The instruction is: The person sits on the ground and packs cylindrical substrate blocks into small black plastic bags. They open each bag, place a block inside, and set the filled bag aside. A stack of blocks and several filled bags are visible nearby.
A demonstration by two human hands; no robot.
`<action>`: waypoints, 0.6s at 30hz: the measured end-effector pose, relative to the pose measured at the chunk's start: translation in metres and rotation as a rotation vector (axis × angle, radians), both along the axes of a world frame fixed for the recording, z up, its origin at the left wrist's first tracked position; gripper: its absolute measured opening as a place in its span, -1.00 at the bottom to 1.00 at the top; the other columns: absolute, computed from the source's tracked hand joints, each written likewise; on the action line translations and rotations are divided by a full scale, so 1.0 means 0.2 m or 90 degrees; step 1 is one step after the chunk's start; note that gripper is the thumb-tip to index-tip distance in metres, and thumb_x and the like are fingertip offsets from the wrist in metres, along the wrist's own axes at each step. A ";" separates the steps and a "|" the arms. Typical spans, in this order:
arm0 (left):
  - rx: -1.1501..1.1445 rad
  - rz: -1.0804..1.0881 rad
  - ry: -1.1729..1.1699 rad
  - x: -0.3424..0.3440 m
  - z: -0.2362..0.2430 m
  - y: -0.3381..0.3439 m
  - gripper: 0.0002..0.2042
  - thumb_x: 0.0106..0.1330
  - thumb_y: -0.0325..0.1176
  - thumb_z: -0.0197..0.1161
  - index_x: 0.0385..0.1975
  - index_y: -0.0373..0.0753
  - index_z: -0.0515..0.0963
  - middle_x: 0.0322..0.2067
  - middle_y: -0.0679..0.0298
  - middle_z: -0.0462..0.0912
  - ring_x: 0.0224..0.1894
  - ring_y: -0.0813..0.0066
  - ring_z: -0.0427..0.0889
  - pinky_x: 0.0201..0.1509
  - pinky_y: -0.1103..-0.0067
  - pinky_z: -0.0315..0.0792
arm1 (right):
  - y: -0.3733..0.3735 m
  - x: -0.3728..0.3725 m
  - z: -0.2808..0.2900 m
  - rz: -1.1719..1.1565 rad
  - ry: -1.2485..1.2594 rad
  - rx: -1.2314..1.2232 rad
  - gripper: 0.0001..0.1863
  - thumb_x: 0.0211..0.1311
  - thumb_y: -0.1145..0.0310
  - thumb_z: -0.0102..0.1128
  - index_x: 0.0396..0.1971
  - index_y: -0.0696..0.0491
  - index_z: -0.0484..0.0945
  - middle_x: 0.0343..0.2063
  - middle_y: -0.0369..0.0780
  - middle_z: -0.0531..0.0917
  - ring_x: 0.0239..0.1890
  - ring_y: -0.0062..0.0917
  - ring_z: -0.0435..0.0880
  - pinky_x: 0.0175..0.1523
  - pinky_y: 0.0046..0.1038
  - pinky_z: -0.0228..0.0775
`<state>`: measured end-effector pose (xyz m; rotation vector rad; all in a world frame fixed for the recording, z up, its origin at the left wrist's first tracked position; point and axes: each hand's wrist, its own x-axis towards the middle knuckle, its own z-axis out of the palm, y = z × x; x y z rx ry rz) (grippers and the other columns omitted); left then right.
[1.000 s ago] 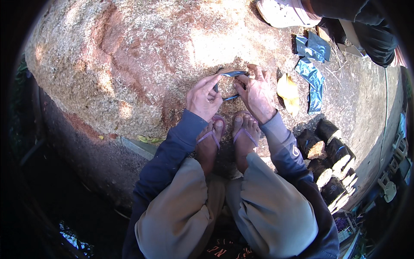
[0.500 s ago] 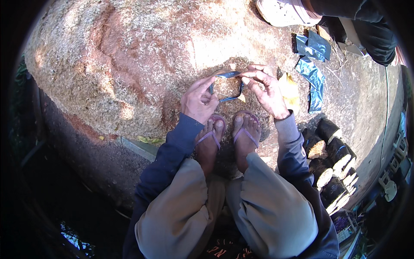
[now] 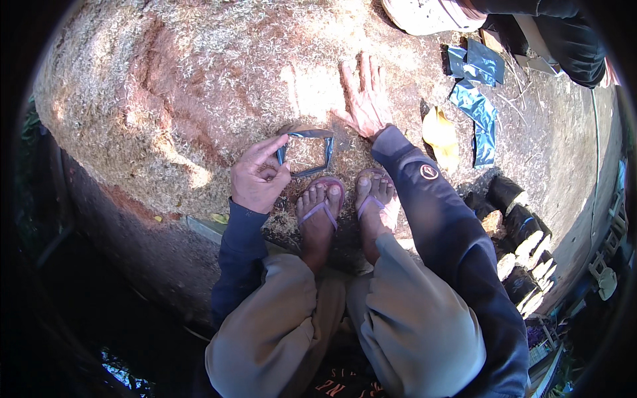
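Note:
My left hand (image 3: 259, 176) pinches the left edge of a dark plastic bag (image 3: 329, 152) between thumb and fingers. The bag's mouth stands wide in a squarish ring, low in front of my feet. Brownish material shows inside the ring; I cannot tell whether it fills the bag. To the right and farther off, my right hand (image 3: 367, 106) is spread, palm down, on a sunlit patch of loose brown soil mixed with pale husks. That hand holds nothing I can see. The large mound (image 3: 199, 79) of this mix rises at left.
Flat, shiny dark plastic bags (image 3: 483, 119) lie at right, beside a yellow leaf-like piece (image 3: 440, 137). Several filled black bags (image 3: 521, 229) stand close together nearer me. Another person's pale shoe (image 3: 428, 14) is at the top right. My sandalled feet (image 3: 320, 205) stand just below the bag.
My right hand has let go of the bag's rim and reached up and away onto the soil, fingers spread. My left hand has shifted left and slightly down with the bag.

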<state>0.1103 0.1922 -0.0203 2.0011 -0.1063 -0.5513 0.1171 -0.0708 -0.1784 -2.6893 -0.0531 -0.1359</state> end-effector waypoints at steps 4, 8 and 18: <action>-0.008 -0.011 -0.001 0.02 0.01 0.02 -0.50 0.19 -0.68 0.33 0.17 -0.23 0.65 0.15 0.14 0.62 -0.28 0.74 0.67 -0.31 0.76 0.59 | -0.05 0.17 -0.02 0.109 -0.015 -0.010 -0.05 0.17 -0.22 0.31 0.52 -0.21 0.18 0.49 0.19 0.09 0.51 0.27 0.03 0.56 0.09 -0.02; -0.043 -0.011 0.004 0.03 0.02 -0.02 -0.51 0.20 -0.68 0.33 0.18 -0.23 0.64 0.16 0.14 0.62 -0.28 0.75 0.66 -0.30 0.76 0.60 | -0.09 0.23 -0.04 0.157 -0.025 -0.051 -0.23 0.17 0.01 0.42 0.40 -0.30 0.35 0.45 0.02 0.24 0.45 0.21 0.17 0.47 0.03 0.27; -0.191 -0.029 0.024 -0.01 -0.20 -0.20 -0.52 0.19 -0.66 0.35 0.17 -0.30 0.63 0.09 0.15 0.65 -0.23 0.68 0.69 -0.21 0.69 0.66 | -0.12 0.16 0.02 0.118 0.125 0.122 -0.28 0.12 0.42 0.45 0.32 -0.25 0.45 0.39 0.03 0.31 0.37 0.07 0.34 0.38 -0.06 0.42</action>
